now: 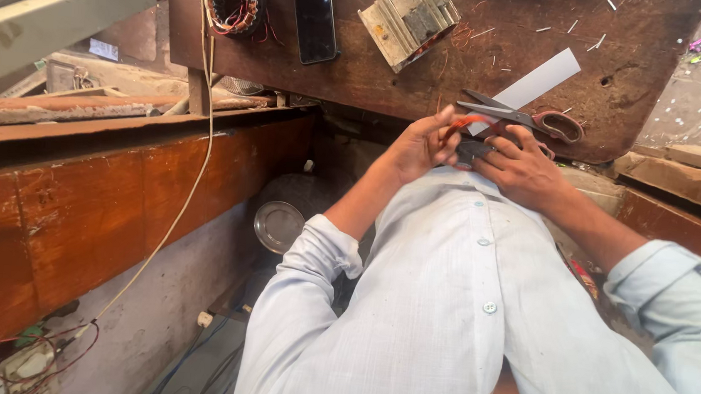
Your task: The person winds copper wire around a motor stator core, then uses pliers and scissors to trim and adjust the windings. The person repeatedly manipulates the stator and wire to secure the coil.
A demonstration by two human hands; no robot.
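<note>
My left hand [418, 148] pinches a thin orange wire [466, 121] between thumb and fingers, just off the near edge of the brown wooden table [627, 69]. My right hand [524, 167] is close beside it and holds a small dark piece [471, 151], which is partly hidden by the fingers. The two hands nearly touch above my pale blue shirt [450, 313]. Scissors [511, 115] with reddish handles lie on the table right behind the hands, across a white paper strip [541, 79].
Farther back on the table lie a black phone [315, 15], a stator with copper windings [232, 0] and a ribbed metal block [411, 12]. A pale cord [195, 160] hangs off the table at left. A round metal dish [279, 226] sits below; a wooden bench [75, 200] runs along the left.
</note>
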